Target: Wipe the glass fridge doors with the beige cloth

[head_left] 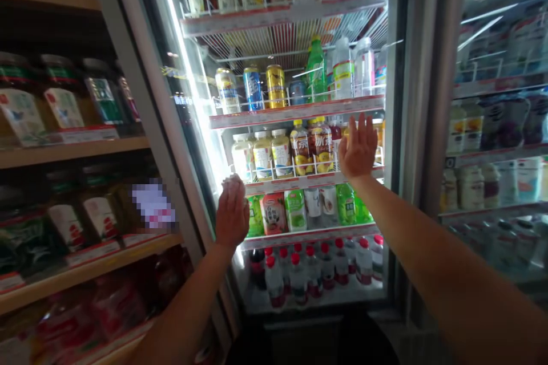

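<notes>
My right hand [358,145] is raised flat against the glass door of a drinks fridge, fingers up and a little apart, with nothing in it. Behind it, iced tea bottles [323,148] with yellow caps stand on a shelf. Lower and to the left, my left hand [231,219] is up at the same door near its left edge. A whitish, crumpled piece, like a tissue or cloth [233,184], shows at its fingertips; blur and glare hide its exact kind. Green and pink drink packs [274,212] stand behind the glass beside this hand.
Above are cans [253,89] and a green bottle [316,71]. Red-capped bottles [299,274] fill the fridge's bottom. Wooden shelves [72,151] with jars stand on the left. A metal frame [432,97] parts this door from another fridge section on the right.
</notes>
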Demonstrator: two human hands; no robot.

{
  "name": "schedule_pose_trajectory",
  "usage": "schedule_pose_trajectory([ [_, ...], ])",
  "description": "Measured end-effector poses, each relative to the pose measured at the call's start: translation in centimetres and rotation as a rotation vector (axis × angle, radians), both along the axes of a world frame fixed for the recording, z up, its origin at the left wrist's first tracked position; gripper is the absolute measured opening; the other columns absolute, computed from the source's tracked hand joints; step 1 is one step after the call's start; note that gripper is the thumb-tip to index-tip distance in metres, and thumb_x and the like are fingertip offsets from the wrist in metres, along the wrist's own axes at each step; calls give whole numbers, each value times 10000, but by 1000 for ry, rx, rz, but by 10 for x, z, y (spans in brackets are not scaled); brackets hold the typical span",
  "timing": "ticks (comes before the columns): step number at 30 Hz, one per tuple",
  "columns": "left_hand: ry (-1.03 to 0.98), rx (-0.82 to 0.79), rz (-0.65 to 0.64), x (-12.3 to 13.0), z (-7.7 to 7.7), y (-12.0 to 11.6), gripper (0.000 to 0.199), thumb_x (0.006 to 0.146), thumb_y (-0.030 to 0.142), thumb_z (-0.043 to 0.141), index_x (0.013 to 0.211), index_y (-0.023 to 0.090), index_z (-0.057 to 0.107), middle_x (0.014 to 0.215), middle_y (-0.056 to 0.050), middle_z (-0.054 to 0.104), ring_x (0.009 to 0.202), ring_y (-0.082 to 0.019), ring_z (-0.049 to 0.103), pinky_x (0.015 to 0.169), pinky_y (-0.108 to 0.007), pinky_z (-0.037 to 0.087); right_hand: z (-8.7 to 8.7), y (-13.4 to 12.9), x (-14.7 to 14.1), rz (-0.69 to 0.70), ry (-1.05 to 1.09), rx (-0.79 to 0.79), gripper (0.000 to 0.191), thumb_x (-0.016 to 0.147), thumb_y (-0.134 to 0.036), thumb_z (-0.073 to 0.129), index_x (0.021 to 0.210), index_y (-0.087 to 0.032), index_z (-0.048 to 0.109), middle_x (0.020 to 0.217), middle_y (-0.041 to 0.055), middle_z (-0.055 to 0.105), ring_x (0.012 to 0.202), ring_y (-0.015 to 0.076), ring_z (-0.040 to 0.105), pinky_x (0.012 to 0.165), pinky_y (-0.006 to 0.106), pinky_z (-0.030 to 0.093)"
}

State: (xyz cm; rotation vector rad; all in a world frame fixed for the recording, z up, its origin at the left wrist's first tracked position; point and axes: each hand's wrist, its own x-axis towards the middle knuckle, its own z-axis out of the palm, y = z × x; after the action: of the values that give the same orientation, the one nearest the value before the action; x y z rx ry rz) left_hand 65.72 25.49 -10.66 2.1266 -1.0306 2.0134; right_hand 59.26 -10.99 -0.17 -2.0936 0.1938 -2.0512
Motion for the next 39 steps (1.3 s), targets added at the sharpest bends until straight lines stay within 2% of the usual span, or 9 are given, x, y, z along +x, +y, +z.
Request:
schedule_pose_trajectory([
  [3,25,360,-42,-4,-8,-1,711,991,101,469,1642,225,211,1571,-109,455,1521,-292,287,1243,-517,358,0,-1,2,-1,-13,-2,587,992,-291,332,1552,-133,410,1636,144,367,1566,284,229,1258,551,241],
  [5,20,489,-74,-4,-3,-2,672,999,87,453,1627,238,268,1539,-72,506,1526,-270,291,1255,-487,332,0,-2,3,6,-16,-6,591,986,-281,341,1554,-132,403,1637,147,363,1567,288,219,1251,564,245],
  [11,-39,111,-39,-3,27,-27,717,1009,118,491,1647,150,164,1600,-168,398,1559,-316,190,1234,-540,332,-2,-4,7,-12,-29,-18,583,983,-271,361,1546,-125,410,1638,143,362,1565,278,221,1258,542,235],
  [17,-7,478,-115,-13,16,-51,636,1002,74,406,1617,196,301,1538,-62,511,1552,-243,234,1288,-444,239,-4,-7,10,-17,-67,-45,580,984,-275,355,1538,-117,421,1626,147,383,1566,269,216,1254,536,245],
  [23,-41,79,-94,-12,34,-70,682,1008,132,501,1635,158,235,1548,-140,485,1562,-290,195,1257,-495,291,-5,-3,9,-16,-24,-26,575,1023,-274,315,1574,-116,359,1655,150,325,1576,280,179,1255,546,223],
  [29,17,469,-178,-19,18,-84,604,988,63,413,1580,182,382,1535,-57,517,1548,-244,249,1288,-446,241,-31,-3,8,-46,40,-57,598,1065,-380,317,1618,-159,267,1678,139,278,1583,289,155,1260,554,215],
  [35,14,154,-134,-17,35,-94,612,1006,114,465,1601,171,334,1541,-107,503,1563,-272,198,1263,-497,290,-58,-8,5,-71,32,-144,600,1064,-385,337,1627,-197,247,1667,125,312,1586,257,152,1255,513,245],
  [37,28,187,-151,-18,27,-99,603,990,96,461,1583,161,371,1546,-102,497,1570,-272,166,1266,-500,285,-60,-9,6,-82,5,-154,586,1062,-374,346,1612,-183,290,1651,136,344,1580,256,181,1248,500,261],
  [39,30,366,-194,-19,17,-103,583,967,64,450,1542,158,440,1547,-73,501,1569,-255,172,1278,-473,271,-60,-9,6,-82,-11,-164,574,1058,-360,356,1598,-165,327,1641,145,362,1575,258,199,1245,491,269],
])
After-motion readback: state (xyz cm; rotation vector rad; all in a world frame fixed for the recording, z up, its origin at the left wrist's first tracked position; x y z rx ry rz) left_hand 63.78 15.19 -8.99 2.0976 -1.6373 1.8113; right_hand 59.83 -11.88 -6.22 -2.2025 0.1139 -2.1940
